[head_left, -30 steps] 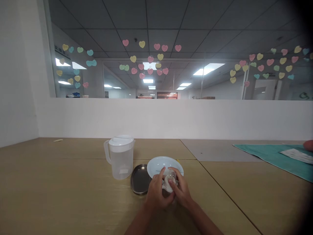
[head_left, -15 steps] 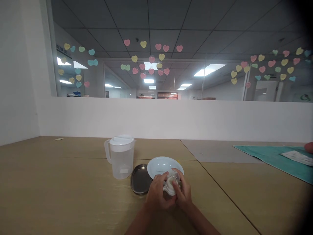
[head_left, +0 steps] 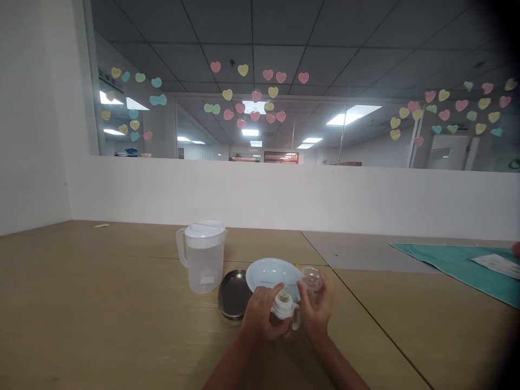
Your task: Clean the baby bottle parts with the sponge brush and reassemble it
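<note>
A white baby bottle with side handles (head_left: 283, 304) is gripped by my left hand (head_left: 260, 314) around its collar and side. Its teat is uncovered on top. Just to the right, my right hand (head_left: 318, 311) pinches a clear dome-shaped cap (head_left: 312, 278) between its fingers, apart from the bottle. Behind both hands stands a pale blue bowl (head_left: 270, 268) with a thin item in it that I cannot make out. A dark metal tray (head_left: 234, 295) lies left of the bowl, touching or nearly touching it. The lower part of the bottle is hidden by my fingers.
Left of the metal tray, a lidded clear plastic pitcher (head_left: 205, 260) stands on the brown table (head_left: 122, 314). At the far right lies a green cloth (head_left: 447, 262) with a white packet (head_left: 495, 264) on it. Part of another person's hand (head_left: 515, 249) shows at the right edge.
The clear cap has come off the bottle and moved right with my right hand, exposing the teat. My left hand keeps its hold on the bottle. The view has shifted slightly.
</note>
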Motion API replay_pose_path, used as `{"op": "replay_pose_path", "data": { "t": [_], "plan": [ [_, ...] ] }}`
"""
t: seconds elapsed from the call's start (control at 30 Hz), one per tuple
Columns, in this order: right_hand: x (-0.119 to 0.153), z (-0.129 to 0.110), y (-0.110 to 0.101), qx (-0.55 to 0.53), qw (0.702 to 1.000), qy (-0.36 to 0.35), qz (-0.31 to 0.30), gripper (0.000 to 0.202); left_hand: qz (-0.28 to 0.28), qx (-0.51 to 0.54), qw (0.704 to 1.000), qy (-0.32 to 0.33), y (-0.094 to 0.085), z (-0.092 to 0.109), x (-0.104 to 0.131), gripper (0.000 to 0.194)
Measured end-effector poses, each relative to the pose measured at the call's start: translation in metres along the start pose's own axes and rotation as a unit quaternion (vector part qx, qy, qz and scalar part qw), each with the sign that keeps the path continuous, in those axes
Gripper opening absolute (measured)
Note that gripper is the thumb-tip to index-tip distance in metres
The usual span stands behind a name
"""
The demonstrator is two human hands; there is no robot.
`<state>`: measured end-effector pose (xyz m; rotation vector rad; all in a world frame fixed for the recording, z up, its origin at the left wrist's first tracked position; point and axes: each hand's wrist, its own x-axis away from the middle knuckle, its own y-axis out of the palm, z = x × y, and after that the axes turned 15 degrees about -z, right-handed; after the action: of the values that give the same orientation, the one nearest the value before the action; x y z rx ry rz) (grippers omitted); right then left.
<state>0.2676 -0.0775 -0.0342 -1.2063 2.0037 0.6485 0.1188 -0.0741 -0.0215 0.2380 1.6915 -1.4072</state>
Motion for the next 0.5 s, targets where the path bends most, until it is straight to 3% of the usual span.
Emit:
{"op": "replay_pose_path", "data": {
  "t": [0.17, 0.33, 0.5],
  "plan": [
    [-0.014, -0.006, -0.002, 0.039, 0.995, 0.031, -0.083, 0.038, -0.011, -0.012, 1.0, 0.0, 0.0, -0.002, 0.0, 0.062],
    [-0.014, 0.008, -0.001, 0.012, 0.984, 0.07, -0.164, 0.042, -0.017, -0.018, 1.0, 0.005, 0.0, -0.002, 0.0, 0.061],
    [-0.016, 0.01, -0.001, 0.005, 0.977, 0.063, -0.206, 0.026, -0.013, -0.016, 1.0, 0.007, 0.0, -0.002, 0.0, 0.061]
  ]
}}
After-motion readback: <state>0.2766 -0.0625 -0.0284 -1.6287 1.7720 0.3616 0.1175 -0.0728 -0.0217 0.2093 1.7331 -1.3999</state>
